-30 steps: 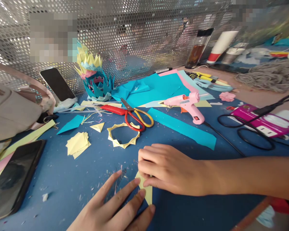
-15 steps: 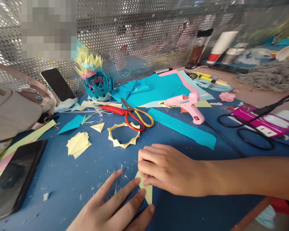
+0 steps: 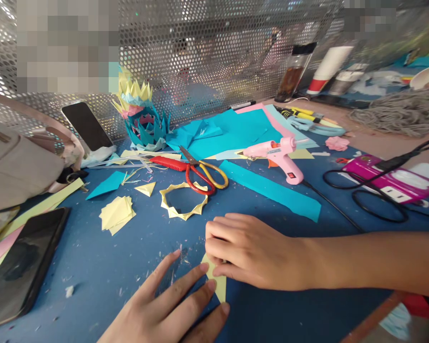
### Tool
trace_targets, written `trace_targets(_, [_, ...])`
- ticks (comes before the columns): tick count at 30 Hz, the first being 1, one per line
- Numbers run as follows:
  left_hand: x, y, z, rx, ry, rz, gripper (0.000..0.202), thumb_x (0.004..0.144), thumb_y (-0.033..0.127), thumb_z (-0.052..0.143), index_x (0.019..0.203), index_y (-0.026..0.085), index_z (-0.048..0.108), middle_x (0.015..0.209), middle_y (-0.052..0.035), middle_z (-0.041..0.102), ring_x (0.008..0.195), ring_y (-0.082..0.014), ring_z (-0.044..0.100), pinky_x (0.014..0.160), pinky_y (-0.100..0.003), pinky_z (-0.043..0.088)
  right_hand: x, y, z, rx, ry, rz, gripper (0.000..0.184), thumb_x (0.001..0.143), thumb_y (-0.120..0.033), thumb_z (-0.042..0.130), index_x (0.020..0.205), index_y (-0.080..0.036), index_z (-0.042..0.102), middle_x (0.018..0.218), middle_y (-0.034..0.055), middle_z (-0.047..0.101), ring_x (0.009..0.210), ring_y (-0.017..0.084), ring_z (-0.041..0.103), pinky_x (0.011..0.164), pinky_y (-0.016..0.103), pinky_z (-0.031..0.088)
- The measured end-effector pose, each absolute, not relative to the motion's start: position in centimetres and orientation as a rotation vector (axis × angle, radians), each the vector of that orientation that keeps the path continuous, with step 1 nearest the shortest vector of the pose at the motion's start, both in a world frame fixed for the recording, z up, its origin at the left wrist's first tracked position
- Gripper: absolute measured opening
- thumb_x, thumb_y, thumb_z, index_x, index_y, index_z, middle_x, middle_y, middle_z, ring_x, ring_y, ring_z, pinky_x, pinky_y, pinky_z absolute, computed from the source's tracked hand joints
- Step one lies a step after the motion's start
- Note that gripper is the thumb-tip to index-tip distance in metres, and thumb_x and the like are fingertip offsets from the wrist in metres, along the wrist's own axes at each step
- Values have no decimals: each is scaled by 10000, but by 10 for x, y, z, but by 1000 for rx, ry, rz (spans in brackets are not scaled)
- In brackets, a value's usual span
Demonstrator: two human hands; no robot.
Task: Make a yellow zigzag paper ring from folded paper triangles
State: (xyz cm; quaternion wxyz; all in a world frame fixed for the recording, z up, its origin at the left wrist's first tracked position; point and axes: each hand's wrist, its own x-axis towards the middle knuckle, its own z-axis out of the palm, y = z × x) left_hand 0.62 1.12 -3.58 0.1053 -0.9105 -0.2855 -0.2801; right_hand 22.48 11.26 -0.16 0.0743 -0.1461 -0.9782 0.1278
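A small folded piece of pale yellow paper (image 3: 220, 287) lies on the blue table under both hands. My left hand (image 3: 173, 305) rests flat with fingers spread, some of its fingertips touching the paper's left edge and lower tip. From the right, my right hand (image 3: 248, 252) bends its fingers closed over the upper part of the paper, thumb against it; the part beneath is hidden. Beyond the hands lies a ring of folded yellow points (image 3: 167, 209), with red-and-yellow-handled scissors (image 3: 189, 164) resting across its edge. A stack of yellow squares (image 3: 117, 214) and a folded yellow triangle (image 3: 146, 189) are to the left.
A pink glue gun (image 3: 277, 153) lies behind a blue paper strip (image 3: 271, 190), its cord trailing right near a magenta power strip (image 3: 389, 178). One phone (image 3: 28, 267) lies at left; another phone (image 3: 86, 126) leans beside a layered paper model (image 3: 145, 126).
Both hands and the yellow paper keep nearly the same place and pose. Only a very slight shift of the view shows.
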Motion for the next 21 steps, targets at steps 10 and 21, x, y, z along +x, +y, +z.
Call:
trace_targets(10, [17, 15, -41, -2612, -898, -854, 351, 1019, 141, 382, 1133, 234, 701, 962, 56, 742, 1103, -144, 654, 1221, -474, 174, 225, 113, -2, -438, -2930, 396, 227, 971, -350, 537, 837, -166, 544, 909, 30, 545, 710, 153, 433, 645, 293, 320])
trace_targets(21, [4, 13, -41, -2694, -780, -748, 252, 973, 253, 533, 1188, 297, 658, 1060, 24, 718, 1241, -209, 580, 1161, -555, 271, 224, 112, -2, -447, -2927, 379, 207, 970, -333, 542, 845, -168, 549, 914, 29, 546, 727, 149, 448, 653, 291, 330])
